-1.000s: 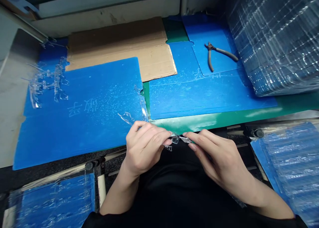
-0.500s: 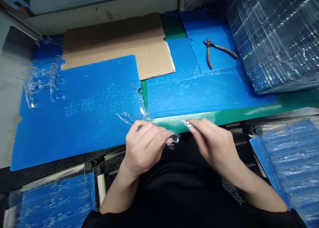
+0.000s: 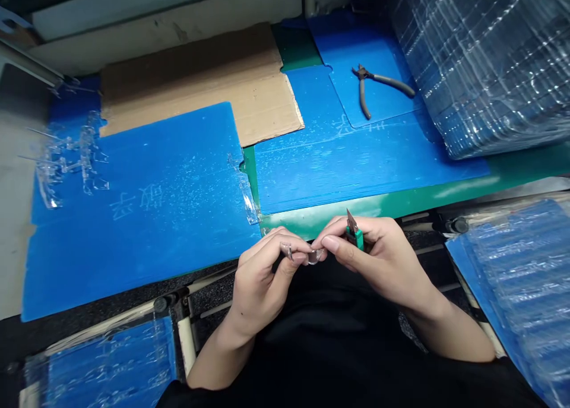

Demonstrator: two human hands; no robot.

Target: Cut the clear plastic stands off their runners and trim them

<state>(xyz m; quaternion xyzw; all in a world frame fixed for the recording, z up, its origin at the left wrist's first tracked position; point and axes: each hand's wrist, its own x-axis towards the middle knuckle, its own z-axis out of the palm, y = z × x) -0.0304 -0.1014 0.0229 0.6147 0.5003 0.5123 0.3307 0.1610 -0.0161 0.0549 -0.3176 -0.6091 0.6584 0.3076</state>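
My left hand (image 3: 267,274) is closed, pinching a small clear plastic part (image 3: 314,256) between thumb and fingers. Against the far end of that part rest the fingertips of my right hand (image 3: 371,244). A utility knife with a green body (image 3: 357,238) is tucked in the right hand, its blade pointing up and away from me; most of its handle is hidden by the palm. On the blue sheet (image 3: 178,230) just beyond lies a long clear plastic piece (image 3: 248,200).
Clear plastic pieces (image 3: 84,152) lie heaped at the left. Grey-handled nippers (image 3: 364,90) rest at the back right, beside a tall stack of clear trays (image 3: 485,69). Cardboard (image 3: 191,75) covers the back. Clear blister trays flank me, left (image 3: 111,360) and right (image 3: 521,283).
My hands have come together at the clear part. The right hand has turned, so the green knife now shows in it. The small clear piece at its fingertips no longer shows apart.
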